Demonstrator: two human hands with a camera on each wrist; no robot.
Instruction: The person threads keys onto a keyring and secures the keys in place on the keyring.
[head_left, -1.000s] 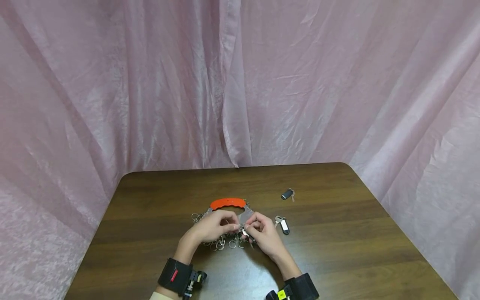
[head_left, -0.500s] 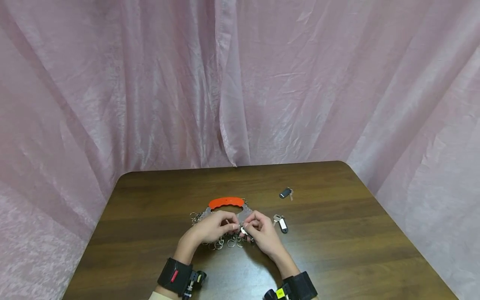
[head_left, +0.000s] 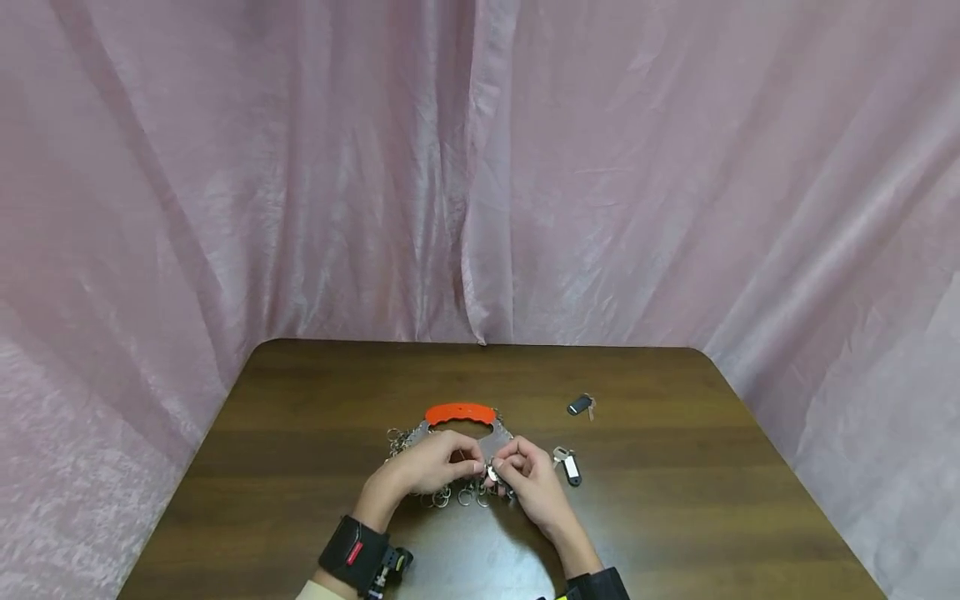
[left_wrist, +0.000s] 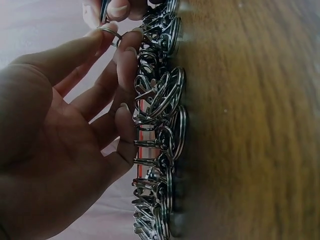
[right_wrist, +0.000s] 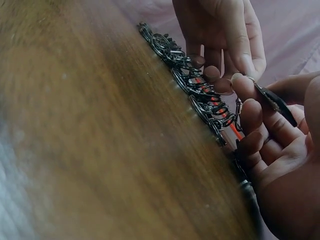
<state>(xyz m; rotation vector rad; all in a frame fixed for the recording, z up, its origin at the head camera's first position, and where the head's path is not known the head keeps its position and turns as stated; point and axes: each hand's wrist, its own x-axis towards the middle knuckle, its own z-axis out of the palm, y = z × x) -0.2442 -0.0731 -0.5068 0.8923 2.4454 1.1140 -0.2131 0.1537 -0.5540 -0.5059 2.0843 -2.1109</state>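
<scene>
A key holder with an orange grip (head_left: 461, 412) and a grey metal plate (head_left: 491, 443) rests on the table, with several split rings (left_wrist: 172, 95) hanging along its near edge. My left hand (head_left: 433, 463) pinches a thin metal ring (left_wrist: 111, 33) between thumb and forefinger. Beside it, my right hand (head_left: 531, 483) holds a dark, flat key tag (right_wrist: 278, 106), whose upper end meets the left fingertips. Something silvery glints at the right fingertips in the head view. The right palm hides part of the tag, and the left hand covers part of the holder.
Right of the hands lies a black key tag (head_left: 572, 469) with a white label and a silver key (head_left: 559, 454). Farther back is another black tag (head_left: 579, 405) with a small key. Pink curtains (head_left: 360, 208) hang behind the wooden table (head_left: 697, 500).
The head view has shifted slightly, so the table sits lower. Both hands stay together at the holder, and the silver tip that showed below the right hand is out of sight.
</scene>
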